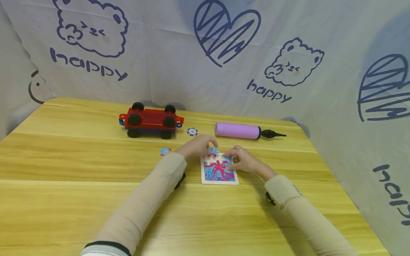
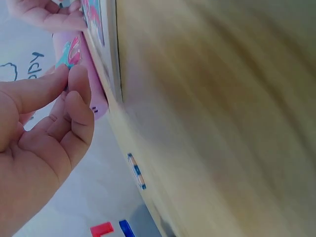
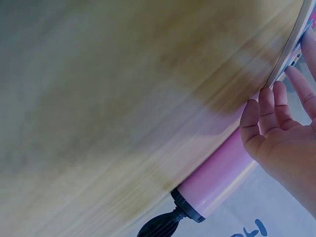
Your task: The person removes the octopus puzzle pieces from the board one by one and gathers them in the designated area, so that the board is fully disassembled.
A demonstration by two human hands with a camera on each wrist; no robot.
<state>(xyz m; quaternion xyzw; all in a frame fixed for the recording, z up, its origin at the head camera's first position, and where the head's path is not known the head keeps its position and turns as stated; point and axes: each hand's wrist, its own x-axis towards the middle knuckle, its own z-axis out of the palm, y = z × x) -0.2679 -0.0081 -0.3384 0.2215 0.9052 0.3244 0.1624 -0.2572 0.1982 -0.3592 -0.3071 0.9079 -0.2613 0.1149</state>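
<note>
An octopus jigsaw puzzle in a white-rimmed tray (image 1: 220,183) lies on the table between my hands, pink on blue. My left hand (image 1: 196,145) holds a small puzzle piece (image 2: 73,52) over the tray's far part, pinched between thumb and index finger; it is light blue with a pink curl. At the tray's right side is my right hand (image 1: 246,160), its fingertips (image 3: 279,89) resting along the rim and its thumb and index finger over the picture. Another loose puzzle piece (image 1: 165,152) lies to the left of the tray, partly behind my left forearm.
A red and blue toy car base (image 1: 150,119) with black wheels stands at the back left. Near it lies a blue and white round token (image 1: 192,132). Behind the tray is a purple hand pump (image 1: 237,131) with a black nozzle. A printed cloth (image 1: 173,71) hangs behind the table.
</note>
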